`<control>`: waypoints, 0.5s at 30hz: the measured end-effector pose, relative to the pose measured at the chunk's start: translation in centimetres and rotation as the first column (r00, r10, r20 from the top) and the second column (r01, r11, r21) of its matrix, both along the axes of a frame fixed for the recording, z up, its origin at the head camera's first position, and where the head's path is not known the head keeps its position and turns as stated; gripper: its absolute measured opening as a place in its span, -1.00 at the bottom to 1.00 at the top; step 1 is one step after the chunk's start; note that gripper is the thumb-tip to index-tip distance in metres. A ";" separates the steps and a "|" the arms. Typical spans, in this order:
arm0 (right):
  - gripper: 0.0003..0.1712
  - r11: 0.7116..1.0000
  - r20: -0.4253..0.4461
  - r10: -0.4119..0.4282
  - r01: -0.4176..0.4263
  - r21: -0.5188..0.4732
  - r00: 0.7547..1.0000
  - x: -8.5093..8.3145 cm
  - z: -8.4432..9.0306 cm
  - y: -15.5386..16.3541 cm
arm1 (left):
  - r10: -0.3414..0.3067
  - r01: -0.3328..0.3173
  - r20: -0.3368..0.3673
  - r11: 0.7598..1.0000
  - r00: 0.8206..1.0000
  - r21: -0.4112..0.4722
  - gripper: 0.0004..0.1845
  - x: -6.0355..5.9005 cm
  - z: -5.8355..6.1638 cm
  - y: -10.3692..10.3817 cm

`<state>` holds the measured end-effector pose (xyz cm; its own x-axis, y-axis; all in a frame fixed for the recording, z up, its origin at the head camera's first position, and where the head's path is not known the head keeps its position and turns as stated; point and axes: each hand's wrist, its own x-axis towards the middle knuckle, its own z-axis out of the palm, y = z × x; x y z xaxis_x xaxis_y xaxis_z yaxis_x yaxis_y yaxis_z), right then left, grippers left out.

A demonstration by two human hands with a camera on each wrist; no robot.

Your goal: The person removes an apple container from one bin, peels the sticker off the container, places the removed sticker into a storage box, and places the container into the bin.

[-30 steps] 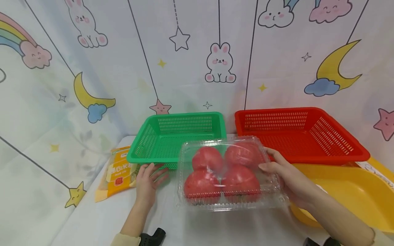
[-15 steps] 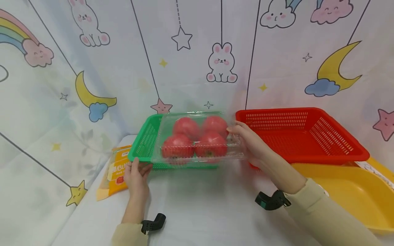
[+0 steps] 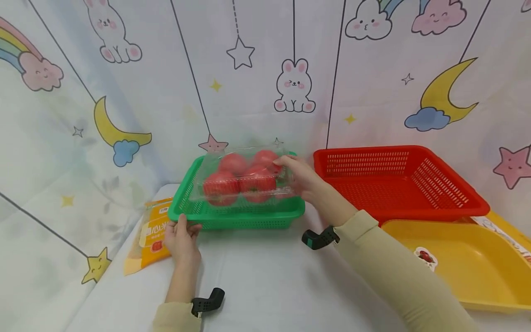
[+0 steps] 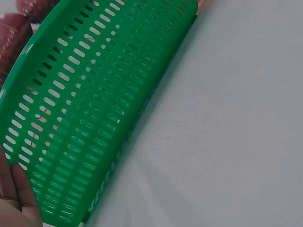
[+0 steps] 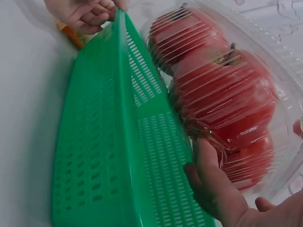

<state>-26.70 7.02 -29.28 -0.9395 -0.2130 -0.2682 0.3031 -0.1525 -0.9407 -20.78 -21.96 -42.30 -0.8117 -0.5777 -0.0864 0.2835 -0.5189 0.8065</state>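
Observation:
A clear plastic clamshell box [image 3: 242, 177] holds several red tomatoes [image 5: 222, 94]. My right hand [image 3: 290, 173] grips its right end, with the fingers [image 5: 213, 179] under it. The box sits low over the inside of the green slotted basket [image 3: 236, 214]; I cannot tell whether it rests on the basket floor. My left hand [image 3: 180, 233] grips the basket's front left corner, thumb on the rim. In the left wrist view the fingers [image 4: 16, 189] lie against the basket's outer wall [image 4: 94, 109]. In the right wrist view my left hand [image 5: 87, 12] shows at the basket's far corner.
An empty red basket [image 3: 394, 184] stands right of the green one. A yellow tray [image 3: 469, 263] lies at the front right. An orange food packet [image 3: 153, 230] lies left of the green basket. White cloth covers the table [image 3: 265, 286]; a printed backdrop stands close behind.
My right hand has carried the tomato box from the table's front up, back and left, then down into the green basket. My left hand moved from flat on the table to gripping the basket's corner.

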 end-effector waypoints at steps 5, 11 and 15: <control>-0.12 0.999 0.069 -0.032 0.031 0.012 0.997 -1.7 -0.8 -1.6 | -0.009 0.009 -0.017 1.000 1.000 0.010 -0.83 0.0 -0.2 -0.1; -0.04 0.995 0.110 -0.092 0.086 0.056 0.990 -3.0 -2.0 -3.1 | -0.017 0.018 -0.024 1.000 1.000 0.024 -0.83 0.1 -0.3 -0.2; -0.01 0.990 0.127 -0.107 0.093 0.111 0.986 -3.4 -2.8 -3.3 | -0.024 0.025 -0.039 0.999 0.999 0.024 -0.82 0.0 -0.5 -0.1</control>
<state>-30.09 3.69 -32.12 -0.9094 -0.0842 -0.4074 0.4142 -0.0918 -0.9056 -20.82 -22.04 -42.82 -0.8284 -0.5558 -0.0688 0.3011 -0.5457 0.7820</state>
